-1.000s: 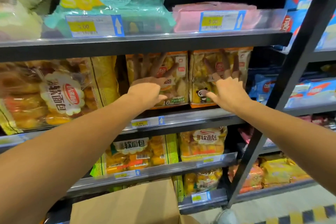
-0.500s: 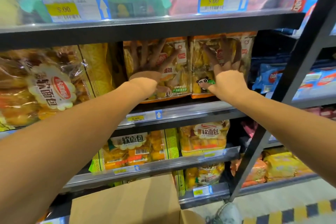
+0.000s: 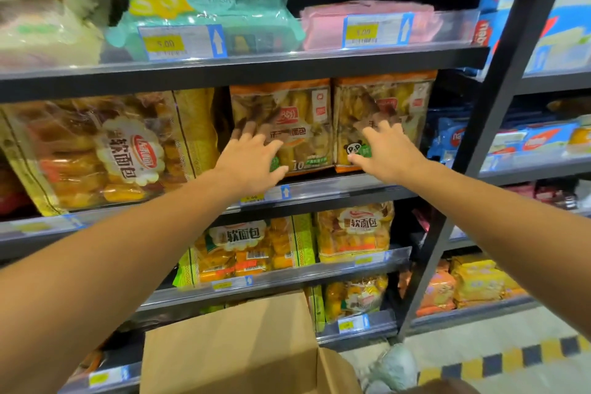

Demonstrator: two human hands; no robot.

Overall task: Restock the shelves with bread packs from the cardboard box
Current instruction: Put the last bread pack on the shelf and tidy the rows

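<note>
1. Both hands are spread flat with fingers splayed and grip nothing. The left hand [image 3: 252, 160] lies over the lower front of the left bread pack [image 3: 281, 125]; the right hand [image 3: 388, 150] lies on the lower front of the right bread pack [image 3: 383, 118].
2. Compared with a second ago, the fingers reach less far up the pack faces and sit lower on the wrappers, while both packs stand upright, side by side and touching, at the shelf edge [image 3: 319, 192].
3. I judge this as the tail of the placing step: the pair looks seated and squared, so these two need little more than release.
4. From the left hand, its pack extends toward 12 o'clock; from the right hand, its pack likewise rises toward 12 o'clock, with the panda print just at 9 o'clock of the thumb.
5. Down at 6 o'clock of both hands sits the cardboard box [image 3: 230, 345], well below the shelf. Its inside is hidden, so I cannot tell whether more packs are left.
</note>
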